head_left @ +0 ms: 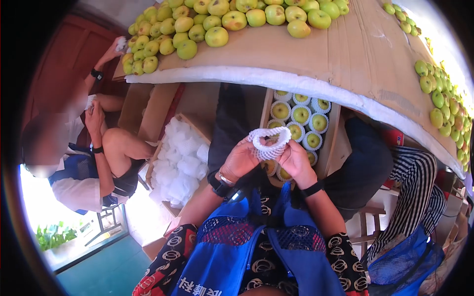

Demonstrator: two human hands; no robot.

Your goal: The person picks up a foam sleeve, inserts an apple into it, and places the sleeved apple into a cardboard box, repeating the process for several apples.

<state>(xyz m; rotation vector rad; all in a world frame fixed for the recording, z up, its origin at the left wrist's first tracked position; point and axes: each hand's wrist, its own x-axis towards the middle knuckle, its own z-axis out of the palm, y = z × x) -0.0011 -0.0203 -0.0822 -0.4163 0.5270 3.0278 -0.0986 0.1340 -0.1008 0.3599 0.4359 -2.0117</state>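
Note:
Between my two hands is a white foam net sleeve (pixel 270 142), stretched into an open ring with nothing seen inside it. My left hand (pixel 240 159) grips its left side. On the right side, the fingers of my right hand (pixel 295 159) pinch it. Just beyond and below my hands stands a cardboard box (pixel 334 130) holding rows of green apples in white foam nets, such as one apple (pixel 300 115) near the middle. My hands and the sleeve hide part of the box's near end.
A cardboard-covered table (pixel 340 59) with a padded white edge curves overhead, bearing piled green apples (pixel 217 37). A box of white foam sleeves (pixel 180 158) stands at left. Another person (pixel 81 148) sits far left; striped trousers (pixel 412 182) show a person at right.

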